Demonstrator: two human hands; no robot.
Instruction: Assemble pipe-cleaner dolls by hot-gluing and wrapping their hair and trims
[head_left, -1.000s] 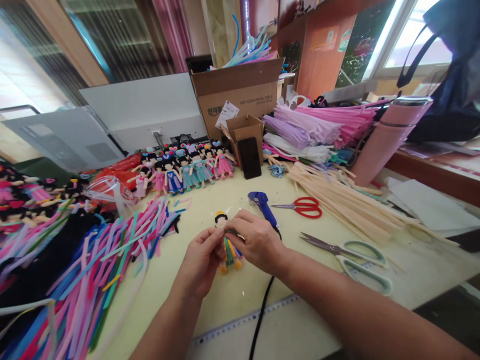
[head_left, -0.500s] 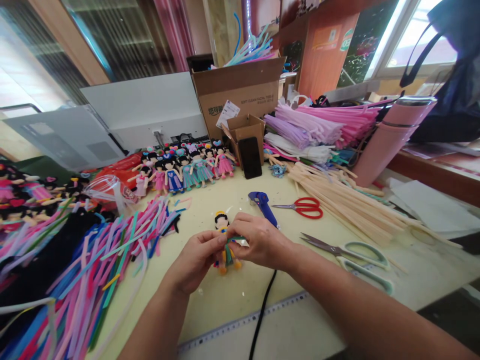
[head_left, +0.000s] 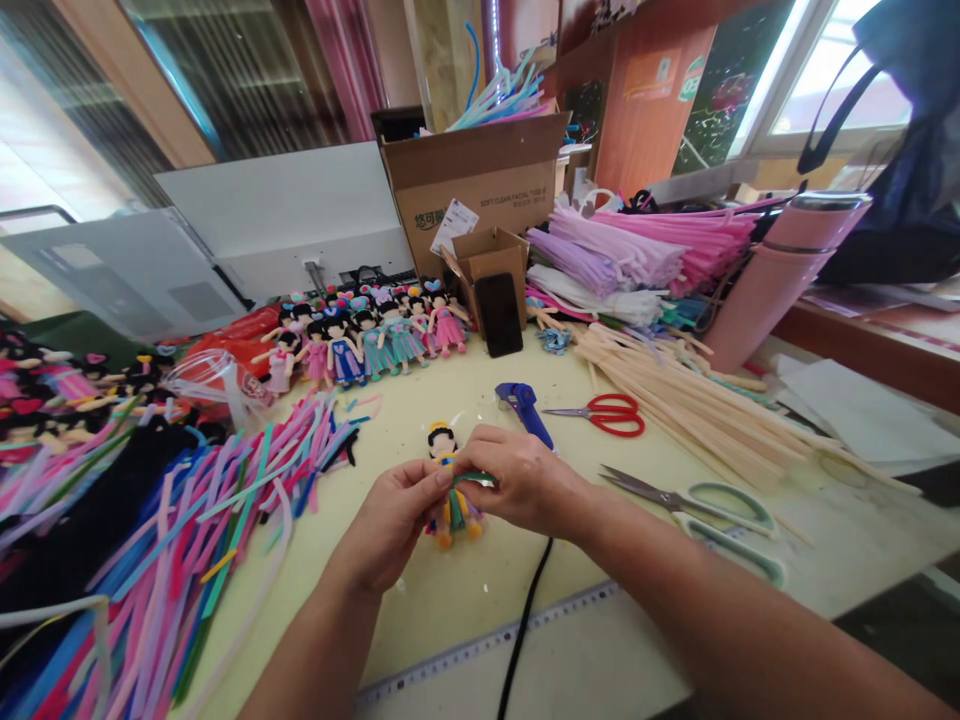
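A small pipe-cleaner doll [head_left: 442, 442] with black hair, a yellow headband and a yellow, green and blue skirt lies on the table between my hands. My left hand [head_left: 401, 510] is closed, thumb and forefinger pinched at the doll's waist. Closed too, my right hand [head_left: 517, 480] pinches a short green pipe cleaner [head_left: 480, 479] at the doll's middle. My fingers hide most of the doll's torso. Just beyond my right hand lies a blue glue gun [head_left: 526, 408], with a black cord passing under my right wrist.
Red-handled scissors [head_left: 616, 414] and green-handled scissors [head_left: 679, 500] lie to the right, beside beige pipe cleaners [head_left: 675, 400]. Coloured pipe cleaners [head_left: 217, 510] spread on the left. Finished dolls [head_left: 375, 340], a phone [head_left: 500, 315] and cardboard boxes [head_left: 480, 180] stand behind; a pink bottle [head_left: 784, 280] is far right.
The fingers of my right hand have shifted slightly on the green pipe cleaner. Otherwise both hands and the doll stay in nearly the same place.
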